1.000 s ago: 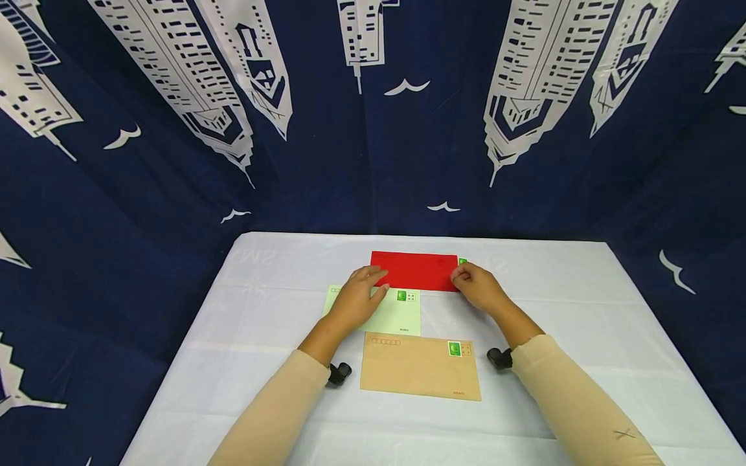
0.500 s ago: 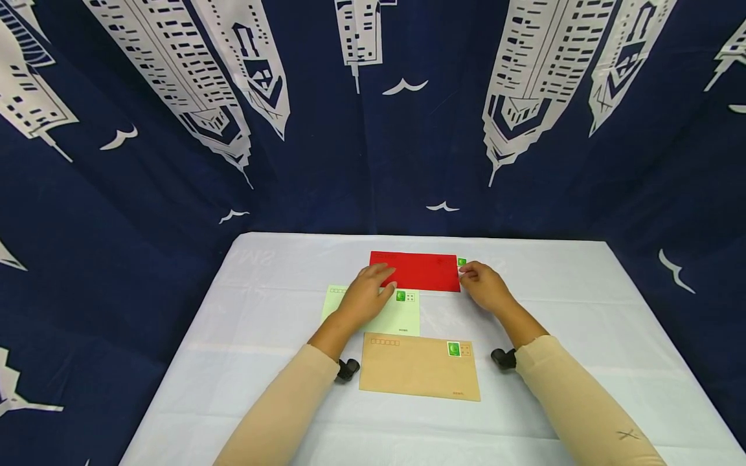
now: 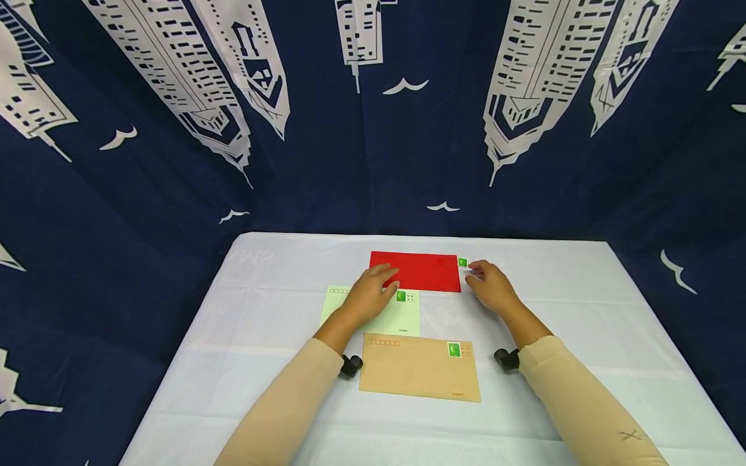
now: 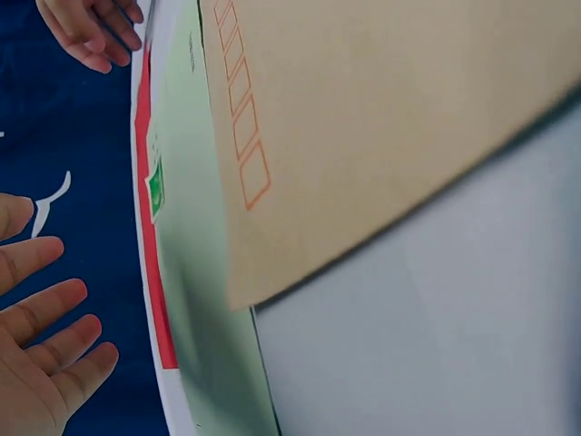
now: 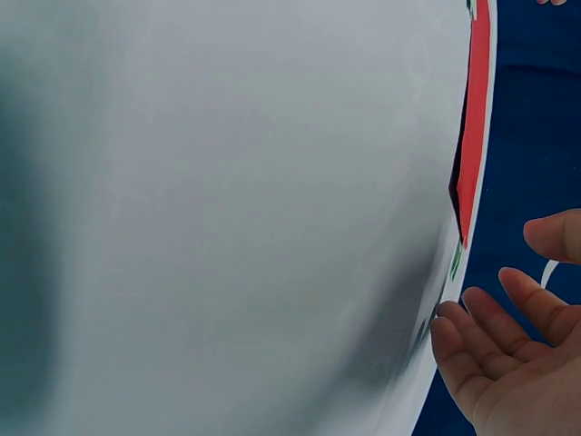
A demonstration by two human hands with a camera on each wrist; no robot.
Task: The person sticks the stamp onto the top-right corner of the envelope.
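In the head view a red envelope (image 3: 428,270) lies flat near the back of the table. My left hand (image 3: 371,294) is over its left end with fingers spread, holding nothing; whether they touch the paper I cannot tell. Just past the envelope's right end is a small green stamp (image 3: 463,262). Close to that stamp is my right hand (image 3: 492,285), its fingers loosely bent, with nothing visible in them. The right wrist view shows the right hand (image 5: 508,350) with relaxed, parted fingers. Below the red envelope lies a pale green envelope (image 3: 399,317), partly covered by my left hand.
A tan envelope (image 3: 419,372) with a green stamp (image 3: 454,349) lies nearer to me, just below the pale green one. A white cloth (image 3: 559,285) covers the table. Behind it hangs a dark blue curtain (image 3: 373,162) with white buildings and birds.
My right hand has drawn away rightward from the red envelope's right edge, leaving more of the stamp visible. My left hand has shifted slightly right over the envelope.
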